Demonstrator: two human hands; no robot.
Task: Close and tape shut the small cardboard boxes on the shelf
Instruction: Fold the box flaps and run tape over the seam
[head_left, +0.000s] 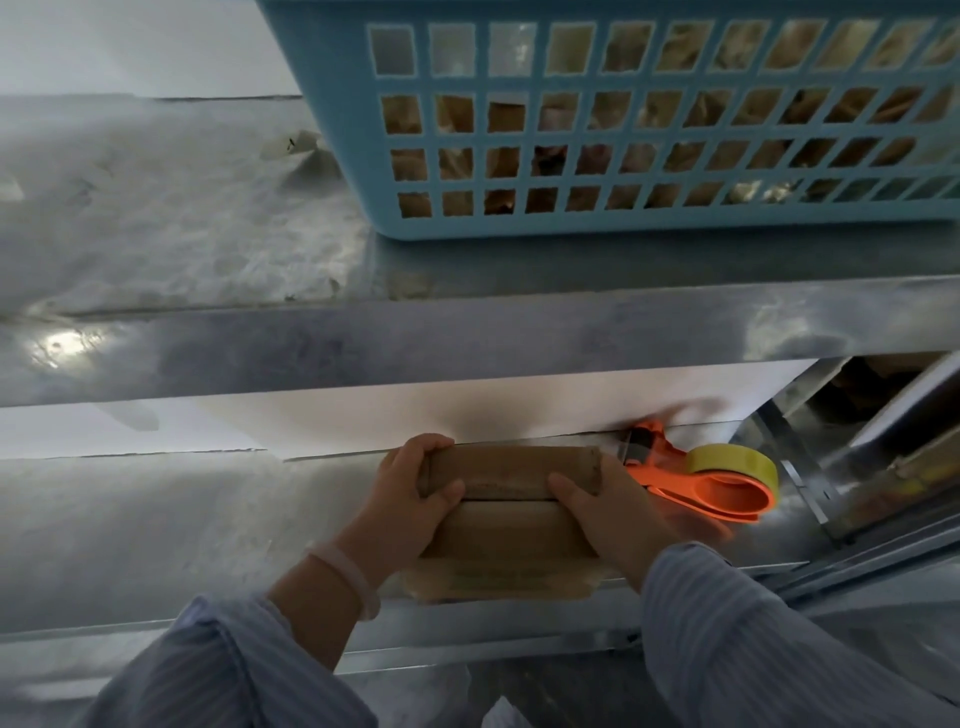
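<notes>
— Risk, left side first: the left hand (415, 488) grips the far-left corner of the box (511, 527). If that grip slackens, I judge the far flap (511, 467) could spring up, since no tape shows on the seam.
— And the box itself?
— It sits at the near edge of the lower shelf (156, 519), between both hands. Its near part seems to reach the shelf lip, so a hard press there might tip it toward the person.
— Right side?
— Both hands are busy. The tape dispenser (706, 491) lies on the shelf just beside the right hand (613, 512), untouched. Fetching it means freeing one hand, and the flaps may gape then.
— Poses, please.
— Left: fingers curled over the flap's far edge, thumb on top, wrist with a pale bracelet (345, 574) angled in from the near left. Right: thumb laid on top near the seam, fingers wrapped round the right end, mostly hidden. Both clasp the box.
— The blue basket (623, 223) above?
— On the upper shelf, well apart.
</notes>
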